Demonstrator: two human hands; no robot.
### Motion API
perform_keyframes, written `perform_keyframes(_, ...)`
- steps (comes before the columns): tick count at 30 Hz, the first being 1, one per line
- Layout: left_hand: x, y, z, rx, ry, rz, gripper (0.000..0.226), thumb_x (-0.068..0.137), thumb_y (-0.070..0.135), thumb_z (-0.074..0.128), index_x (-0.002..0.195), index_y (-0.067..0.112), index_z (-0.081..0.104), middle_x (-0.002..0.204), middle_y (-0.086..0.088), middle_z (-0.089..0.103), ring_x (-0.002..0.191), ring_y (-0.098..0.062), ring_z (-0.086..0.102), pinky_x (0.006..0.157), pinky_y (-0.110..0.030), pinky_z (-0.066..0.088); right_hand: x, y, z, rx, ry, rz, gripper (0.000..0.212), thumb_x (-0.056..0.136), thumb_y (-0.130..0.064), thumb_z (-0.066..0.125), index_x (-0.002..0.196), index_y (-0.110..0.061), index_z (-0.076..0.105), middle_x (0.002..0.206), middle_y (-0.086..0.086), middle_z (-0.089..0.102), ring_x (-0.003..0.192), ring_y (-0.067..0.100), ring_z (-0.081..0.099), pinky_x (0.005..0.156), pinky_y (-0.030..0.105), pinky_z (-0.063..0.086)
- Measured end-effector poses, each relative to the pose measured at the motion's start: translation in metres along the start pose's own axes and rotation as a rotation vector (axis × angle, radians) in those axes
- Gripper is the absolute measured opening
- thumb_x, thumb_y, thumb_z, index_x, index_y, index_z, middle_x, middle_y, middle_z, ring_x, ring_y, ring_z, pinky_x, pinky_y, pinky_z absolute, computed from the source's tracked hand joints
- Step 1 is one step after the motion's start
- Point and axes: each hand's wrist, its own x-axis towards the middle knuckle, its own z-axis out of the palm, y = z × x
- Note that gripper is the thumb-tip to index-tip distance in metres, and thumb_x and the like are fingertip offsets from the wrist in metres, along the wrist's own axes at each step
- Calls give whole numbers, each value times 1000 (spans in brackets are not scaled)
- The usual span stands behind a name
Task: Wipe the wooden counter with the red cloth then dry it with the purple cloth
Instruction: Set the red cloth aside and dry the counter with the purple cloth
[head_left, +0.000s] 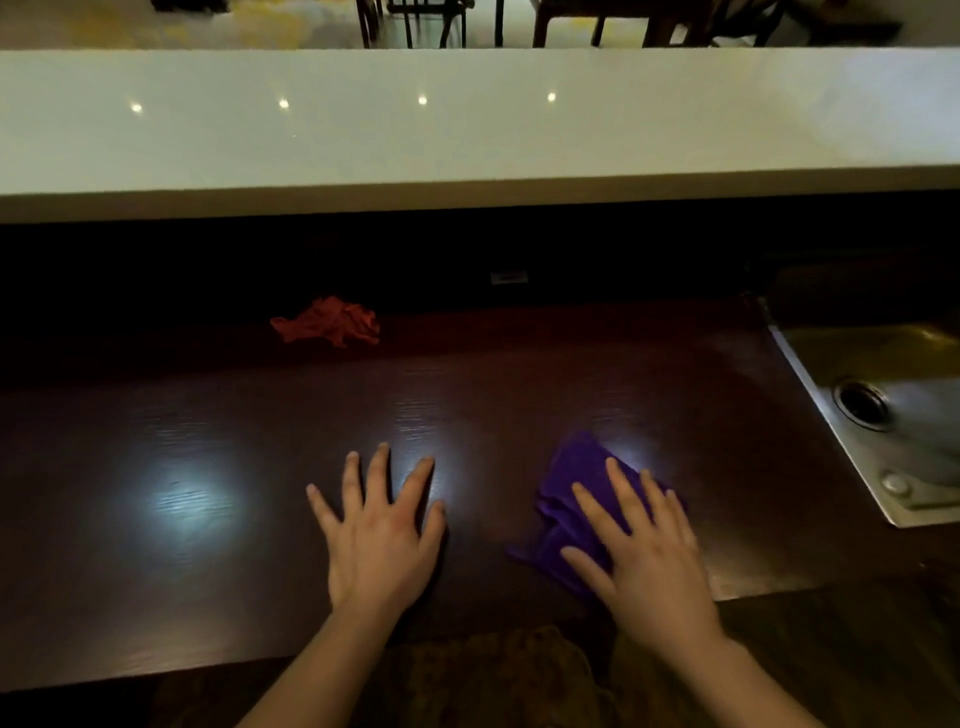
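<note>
R hand (644, 545), fingers spread flat, presses soft, limp purple cloth (576, 483) on wooden surface (208, 467); L hand (379, 535) open, empty; red cloth (327, 322) crumpled at 11 o'clock.

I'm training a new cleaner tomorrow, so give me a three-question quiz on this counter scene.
1. True or false: the right hand presses flat on the purple cloth.
2. Where does the red cloth lie? A) in the sink B) crumpled at the back of the wooden counter C) under the left hand
3. Fill in: the left hand rests on the ____ with fingers spread.

Key: 1 true; 2 B; 3 counter. The sink holds no cloth.
</note>
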Motion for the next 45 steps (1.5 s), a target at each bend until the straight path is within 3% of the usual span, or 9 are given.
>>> perform_keyframes(3,0,4,0,-3,5,-10,56,89,60,26,142,45,39,157,-8,32,148,-35,13,112,-71,4,33,65,-9,-39,3,173,75,87,-80,19,148,-41,35,161,6,27,143,41,29,115,57,26)
perform_keyframes(8,2,6,2,6,30,-12,54,90,58,31,141,44,40,155,-10,35,147,-36,17,111,-72,8,121,65,-23,99,-49,572,82,82,-83,11,153,-41,17,166,4,2,148,46,4,116,65,5)
perform_keyframes(16,3,9,3,-4,25,-20,51,89,57,35,139,47,39,155,-8,37,146,-36,20,112,-71,9,92,-76,-1,51,25,-82,67,90,-71,26,147,-37,39,162,7,25,145,45,22,115,65,18)
perform_keyframes(23,1,-4,-11,-68,-45,7,54,90,53,26,143,52,27,162,5,22,150,-23,5,115,-62,-2,89,-100,-9,19,-90,-24,68,92,-67,12,154,-38,20,166,2,3,151,39,2,120,59,5)
perform_keyframes(27,0,-54,-26,-63,-68,102,52,92,53,25,143,47,30,159,8,27,148,-13,10,116,-58,-3,103,-148,-8,24,-118,-47,66,94,-67,7,154,-40,11,166,1,-7,151,38,-6,120,57,-1)
perform_keyframes(32,-17,-163,-38,-74,-64,22,52,92,54,28,143,49,32,162,9,17,150,-12,2,116,-61,-4,113,-232,-7,15,-132,-132,75,86,-66,-7,153,-41,15,166,-2,-4,151,36,-3,120,55,0)
perform_keyframes(37,-22,-246,-56,-87,-44,-21,52,92,54,31,143,49,36,162,6,20,150,-20,6,114,-63,-1,133,-287,-14,42,-103,-154,65,94,-59,12,145,-36,43,161,-2,27,147,34,25,117,57,23)
perform_keyframes(42,-19,-299,-72,-131,-31,-150,52,94,56,34,146,52,27,164,8,10,150,-20,1,116,-58,1,164,-317,-11,-14,-52,-246,73,90,-64,0,149,-39,34,163,-5,20,150,30,18,119,52,17)
perform_keyframes(45,-16,-319,-96,-95,-13,-207,50,85,50,52,136,48,50,154,0,39,143,-29,32,108,-66,26,183,-330,-14,-21,-4,-307,81,91,-65,-11,144,-37,45,159,-4,31,145,32,31,115,52,26)
